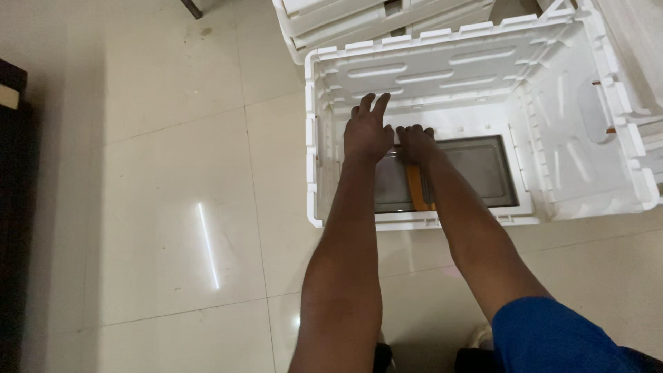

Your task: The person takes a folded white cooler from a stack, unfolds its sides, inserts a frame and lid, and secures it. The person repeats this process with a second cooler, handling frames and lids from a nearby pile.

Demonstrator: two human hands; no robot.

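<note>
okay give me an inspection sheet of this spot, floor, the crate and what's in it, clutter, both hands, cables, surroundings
Surface: pale glossy floor tiles, with a streak of reflected light.
Job's things: white plastic folding crate, open on the floor, side panel leaning outward; its base shows a dark transparent panel with an orange handle.
Clutter: more white crates stacked behind.
Grippers: left hand spread flat against the crate's inner wall; right hand curled at the top of the orange handle, grip unclear.
Cables: nothing seen.
Surroundings: dark furniture at the left edge; blue sleeve on the right arm.
</note>
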